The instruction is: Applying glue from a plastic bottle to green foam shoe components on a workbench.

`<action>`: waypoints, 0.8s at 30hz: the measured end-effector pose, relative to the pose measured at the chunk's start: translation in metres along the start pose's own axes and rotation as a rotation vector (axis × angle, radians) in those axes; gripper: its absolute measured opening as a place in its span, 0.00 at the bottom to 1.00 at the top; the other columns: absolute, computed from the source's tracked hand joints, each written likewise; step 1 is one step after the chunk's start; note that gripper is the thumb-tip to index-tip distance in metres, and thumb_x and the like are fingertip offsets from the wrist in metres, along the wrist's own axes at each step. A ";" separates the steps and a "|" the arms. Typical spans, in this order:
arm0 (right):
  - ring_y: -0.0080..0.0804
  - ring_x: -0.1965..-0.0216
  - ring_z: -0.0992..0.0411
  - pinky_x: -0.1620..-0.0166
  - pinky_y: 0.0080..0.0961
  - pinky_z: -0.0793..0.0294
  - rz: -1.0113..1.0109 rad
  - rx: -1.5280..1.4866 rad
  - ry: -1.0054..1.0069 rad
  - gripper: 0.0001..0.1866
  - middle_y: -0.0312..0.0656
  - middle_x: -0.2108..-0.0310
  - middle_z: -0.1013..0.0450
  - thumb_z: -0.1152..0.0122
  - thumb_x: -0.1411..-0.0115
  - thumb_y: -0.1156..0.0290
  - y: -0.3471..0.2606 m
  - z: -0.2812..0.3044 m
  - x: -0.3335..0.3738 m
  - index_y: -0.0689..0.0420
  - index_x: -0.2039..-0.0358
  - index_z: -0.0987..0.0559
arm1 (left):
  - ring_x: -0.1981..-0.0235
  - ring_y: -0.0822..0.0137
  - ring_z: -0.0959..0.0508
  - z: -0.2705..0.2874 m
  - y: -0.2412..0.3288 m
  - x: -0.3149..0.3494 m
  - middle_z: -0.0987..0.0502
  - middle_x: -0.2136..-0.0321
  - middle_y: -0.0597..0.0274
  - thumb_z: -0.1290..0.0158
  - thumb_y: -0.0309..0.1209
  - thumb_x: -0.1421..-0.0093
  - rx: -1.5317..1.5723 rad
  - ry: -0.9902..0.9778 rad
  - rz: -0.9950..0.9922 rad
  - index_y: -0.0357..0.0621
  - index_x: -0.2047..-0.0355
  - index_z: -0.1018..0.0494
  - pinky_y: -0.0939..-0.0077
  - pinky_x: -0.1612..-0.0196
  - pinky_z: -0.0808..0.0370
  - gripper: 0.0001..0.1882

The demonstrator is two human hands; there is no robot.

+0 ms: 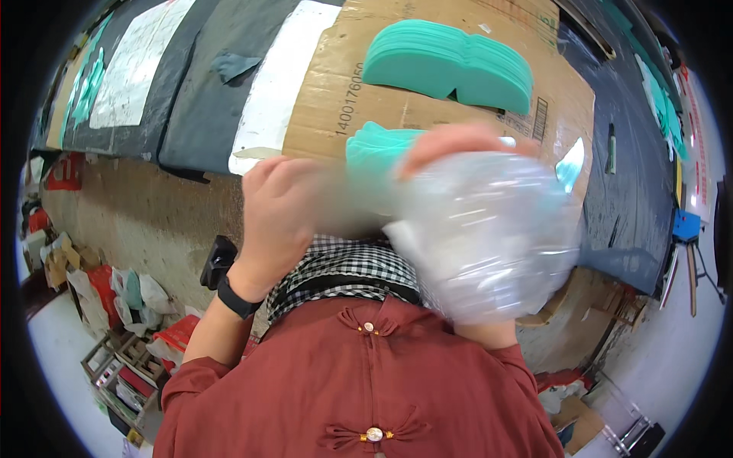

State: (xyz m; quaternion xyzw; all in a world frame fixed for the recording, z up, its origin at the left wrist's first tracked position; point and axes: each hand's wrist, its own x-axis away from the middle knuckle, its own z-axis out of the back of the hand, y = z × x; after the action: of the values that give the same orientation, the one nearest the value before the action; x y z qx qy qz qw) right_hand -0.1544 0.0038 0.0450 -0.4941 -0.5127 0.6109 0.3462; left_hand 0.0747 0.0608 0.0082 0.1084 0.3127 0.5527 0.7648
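Observation:
My right hand (pixel 466 141) is wrapped over the far side of a rounded, shiny clear plastic bundle (pixel 496 237), smeared by motion. Whether it is a roll of film or a bag I cannot tell. To its left, my left hand (pixel 273 210) is closed with curled fingers at the table's near edge. A grey blur lies between my left hand and the plastic, so what the fingers hold is hidden. Just behind the plastic lies a small pile of green sheet pieces (pixel 374 149) on the cardboard. Farther back sits a neat stack of green double-lobed cut pieces (pixel 450 65).
Flat cardboard (pixel 321 99) covers the table's middle, beside a white strip (pixel 275 84). A dark scrap (pixel 233 67) lies on the black cover at left, a dark pen-like tool (pixel 611 149) at right. Bags (pixel 137 298) and a wooden rack (pixel 126 374) stand on the left floor.

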 end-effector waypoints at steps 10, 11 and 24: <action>0.44 0.70 0.22 0.63 0.32 0.25 0.227 0.127 -0.210 0.33 0.52 0.67 0.20 0.64 0.28 0.51 0.000 -0.035 -0.013 0.65 0.69 0.17 | 0.54 0.55 0.25 0.003 -0.003 -0.009 0.20 0.59 0.62 0.40 0.21 0.53 -0.014 0.083 0.083 0.47 0.66 0.19 0.62 0.49 0.32 0.12; 0.44 0.70 0.22 0.63 0.32 0.25 0.215 0.147 -0.199 0.33 0.52 0.67 0.20 0.64 0.28 0.51 0.009 -0.024 -0.004 0.65 0.69 0.17 | 0.55 0.54 0.25 -0.003 -0.007 -0.009 0.21 0.60 0.62 0.40 0.21 0.53 0.005 0.069 0.083 0.47 0.65 0.19 0.61 0.49 0.31 0.13; 0.38 0.62 0.22 0.52 0.37 0.21 0.334 0.050 0.437 0.20 0.50 0.64 0.23 0.32 0.39 0.62 -0.008 0.088 0.030 0.63 0.57 0.28 | 0.50 0.53 0.27 -0.026 0.030 -0.034 0.22 0.55 0.61 0.37 0.23 0.47 -0.005 -0.171 -0.095 0.49 0.57 0.18 0.60 0.45 0.32 0.16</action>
State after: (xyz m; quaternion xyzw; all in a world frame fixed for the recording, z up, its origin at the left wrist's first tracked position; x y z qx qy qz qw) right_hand -0.2480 0.0088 0.0442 -0.6832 -0.3219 0.5509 0.3550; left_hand 0.0293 0.0363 0.0148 0.1384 0.2499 0.5055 0.8142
